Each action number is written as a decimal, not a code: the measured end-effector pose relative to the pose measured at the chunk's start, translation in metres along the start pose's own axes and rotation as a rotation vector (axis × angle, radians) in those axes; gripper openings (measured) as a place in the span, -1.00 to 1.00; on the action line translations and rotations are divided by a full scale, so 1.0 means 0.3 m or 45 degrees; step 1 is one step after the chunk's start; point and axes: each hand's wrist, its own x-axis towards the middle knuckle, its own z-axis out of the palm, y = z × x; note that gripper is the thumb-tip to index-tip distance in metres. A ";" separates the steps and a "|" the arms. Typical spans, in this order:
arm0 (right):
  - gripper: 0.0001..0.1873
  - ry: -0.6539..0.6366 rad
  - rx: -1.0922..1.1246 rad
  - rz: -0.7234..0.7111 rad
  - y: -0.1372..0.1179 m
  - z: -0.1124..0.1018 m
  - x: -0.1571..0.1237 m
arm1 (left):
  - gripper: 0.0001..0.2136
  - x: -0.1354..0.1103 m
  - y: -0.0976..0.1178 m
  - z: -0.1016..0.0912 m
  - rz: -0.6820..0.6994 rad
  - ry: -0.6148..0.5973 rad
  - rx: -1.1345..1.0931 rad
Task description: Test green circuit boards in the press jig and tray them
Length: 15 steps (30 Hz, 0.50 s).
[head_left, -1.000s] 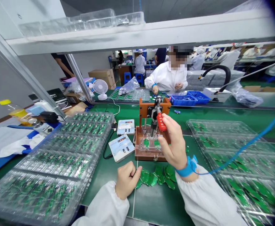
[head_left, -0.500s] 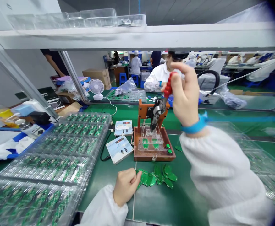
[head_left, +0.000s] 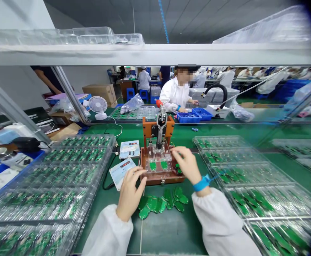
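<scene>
In the head view, a small press (head_left: pixel 159 135) stands in the middle of the green worktop (head_left: pixel 171 233), back from its near edge. Its red handle (head_left: pixel 159 103) points up. Two green boards (head_left: pixel 153 166) lie side by side in the clear holder (head_left: pixel 158 168) at the front of the press.

The left hand (head_left: pixel 130 190) is open, with a gap between thumb and fingers, and has hold of nothing I can see. Its fingertips are at the left side of the holder, so the two boards are just to the right of them. I can't tell if they touch it.

The right hand (head_left: pixel 188 165) has its fingers bent and close to the thumb, next to the right side of the clear top plate (head_left: pixel 159 154). I can't tell if it pinches anything. The two boards are lower and to the left of its fingertips.

A loose pile of green boards (head_left: pixel 155 204) lies between the press and the worktop's near edge, to the right of the left hand. Neither hand is on the pile.
</scene>
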 end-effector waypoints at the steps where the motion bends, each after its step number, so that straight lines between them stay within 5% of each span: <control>1: -0.68 -0.060 -0.013 0.010 0.006 0.023 -0.047 | -0.74 0.038 0.001 0.010 0.033 -0.034 0.057; 4: -0.78 -0.191 -0.034 0.045 -0.005 0.081 -0.112 | -0.70 0.137 -0.009 0.065 0.110 -0.122 0.190; 8: -0.86 -0.284 0.012 0.135 -0.031 0.094 -0.084 | -0.75 0.198 -0.021 0.125 0.232 -0.107 0.195; 15: -0.87 -0.344 0.367 0.430 -0.049 0.016 -0.112 | -0.62 0.103 -0.028 0.061 -0.056 0.042 0.003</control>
